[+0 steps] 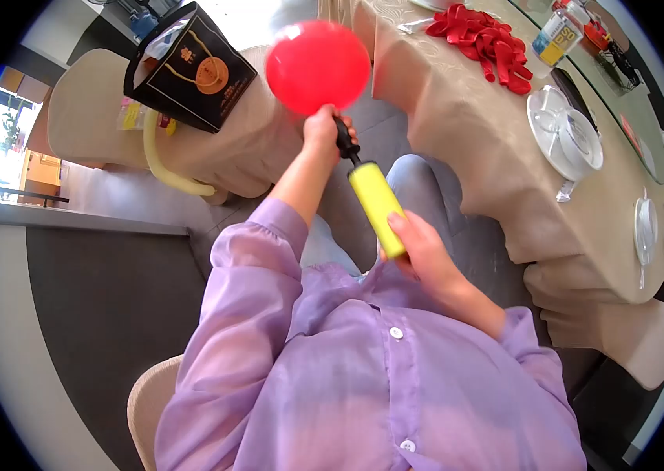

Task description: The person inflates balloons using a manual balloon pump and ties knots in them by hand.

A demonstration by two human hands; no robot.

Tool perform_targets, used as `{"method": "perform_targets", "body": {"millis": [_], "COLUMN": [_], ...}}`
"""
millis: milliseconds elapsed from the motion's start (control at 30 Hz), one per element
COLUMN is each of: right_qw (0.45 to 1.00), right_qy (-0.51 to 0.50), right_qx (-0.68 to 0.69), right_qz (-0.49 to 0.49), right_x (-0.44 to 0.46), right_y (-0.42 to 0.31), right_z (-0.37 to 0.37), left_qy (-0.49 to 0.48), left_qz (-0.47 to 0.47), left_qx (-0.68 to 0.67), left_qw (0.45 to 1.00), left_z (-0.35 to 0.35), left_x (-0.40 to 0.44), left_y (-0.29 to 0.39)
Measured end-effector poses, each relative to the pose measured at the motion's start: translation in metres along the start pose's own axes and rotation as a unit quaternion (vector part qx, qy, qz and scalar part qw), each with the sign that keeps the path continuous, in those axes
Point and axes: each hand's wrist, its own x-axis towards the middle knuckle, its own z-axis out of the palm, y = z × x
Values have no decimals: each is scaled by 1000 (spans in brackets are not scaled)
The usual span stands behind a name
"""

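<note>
A red inflated balloon (318, 67) stands at the top centre, its lower end at the fingers of my left hand (324, 129). Those fingers are wrapped round the black end of a hand pump (375, 202); the balloon's neck is hidden by them. My right hand (420, 245) is closed round the lower part of the pump's yellow barrel, over my lap. A short dark rod shows between the black end and the barrel.
On the right, a cloth-covered table (489, 141) bears a pile of red balloons (485, 43), a bottle (558, 38) and wrapped dishes (556, 129). At the upper left, a black bag (198, 71) and a pale yellow long balloon (163, 169) rest on a covered chair.
</note>
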Motion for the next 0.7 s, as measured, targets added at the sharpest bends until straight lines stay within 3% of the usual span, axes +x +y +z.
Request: {"method": "perform_targets", "body": {"millis": [133, 233, 300, 367, 500, 567, 700], "right_qw": [999, 999, 1000, 998, 995, 995, 994], "right_qy": [-32, 15, 6, -4, -7, -34, -32], "right_qx": [22, -37, -11, 65, 85, 63, 62], "right_qz": [19, 24, -7, 13, 58, 71, 81], "right_x": [-37, 5, 32, 25, -25, -44, 2], "right_y": [17, 19, 17, 11, 19, 26, 18], "right_z": [-10, -14, -16, -7, -13, -21, -20], "left_qy": [25, 6, -1, 8, 25, 71, 35], "left_qz": [-1, -17, -6, -13, -41, -56, -42], "left_qx": [4, -22, -19, 0, 34, 12, -53], "left_qw": [1000, 1000, 1000, 1000, 998, 996, 997], "left_z": [-16, -14, 1, 2, -14, -26, -28], "left_x": [14, 7, -3, -4, 4, 14, 4], "left_y": [-1, -26, -28, -22, -24, -28, -51]}}
